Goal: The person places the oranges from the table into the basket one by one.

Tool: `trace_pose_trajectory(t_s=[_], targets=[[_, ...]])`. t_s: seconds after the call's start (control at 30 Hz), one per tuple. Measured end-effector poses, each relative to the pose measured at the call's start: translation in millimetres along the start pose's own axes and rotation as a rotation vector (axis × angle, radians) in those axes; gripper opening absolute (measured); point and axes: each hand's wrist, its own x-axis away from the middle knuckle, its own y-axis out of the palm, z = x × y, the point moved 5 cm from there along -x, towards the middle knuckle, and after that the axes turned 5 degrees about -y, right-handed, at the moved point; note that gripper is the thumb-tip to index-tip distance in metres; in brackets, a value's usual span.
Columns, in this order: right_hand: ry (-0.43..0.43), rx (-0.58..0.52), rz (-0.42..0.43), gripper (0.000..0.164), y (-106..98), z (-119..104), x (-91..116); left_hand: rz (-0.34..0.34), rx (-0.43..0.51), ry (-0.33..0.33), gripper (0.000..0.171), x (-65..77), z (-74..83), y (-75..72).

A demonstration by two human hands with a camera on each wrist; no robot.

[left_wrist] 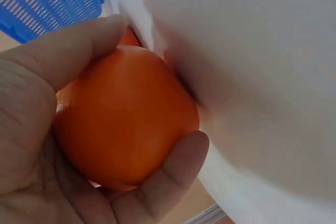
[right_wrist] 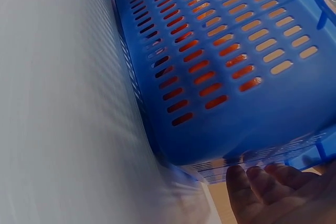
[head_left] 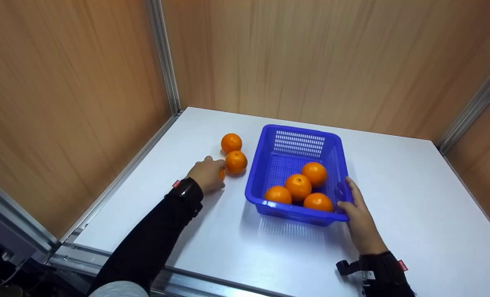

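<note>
My left hand (head_left: 207, 175) curls its thumb and fingers round an orange (left_wrist: 128, 116), low over the white table. In the head view most of that orange is hidden behind the hand. Just beyond it sit two loose oranges, a nearer one (head_left: 236, 162) and a farther one (head_left: 231, 143). A blue plastic basket (head_left: 296, 212) with slotted walls holds several oranges (head_left: 298, 187) at its near end. My right hand (head_left: 358, 218) grips the basket's right rim near the front corner, thumb over the inside and fingers against the outer wall.
The white tabletop (head_left: 414, 198) extends around the basket. Wooden panels (head_left: 311, 62) enclose the back and sides, with metal posts (head_left: 166, 57) at the corners. A metal rail (head_left: 212, 284) runs along the front edge.
</note>
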Motion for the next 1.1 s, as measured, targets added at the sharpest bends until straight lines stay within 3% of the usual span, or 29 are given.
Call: trace_pose_trajectory(t_s=[0.4, 0.73, 0.97, 1.1], targets=[[0.012, 0.007, -0.010, 0.079, -2, 5, 0, -0.108, -0.057, 0.037, 0.064, 4.9, 13.4, -27.0], [0.015, 0.051, -0.009, 0.078, -2, 4, 0, -0.072, -0.209, 0.183, 0.052, 26.6, 54.2, -61.2], [-0.004, 0.025, -0.005, 0.079, -1, 2, -1, -0.043, -0.349, 0.272, 0.050, 31.9, 82.4, -72.3], [0.002, 0.024, -0.003, 0.080, 0, 3, -1, -0.010, -0.366, 0.334, 0.046, 32.2, 98.4, -76.1]])
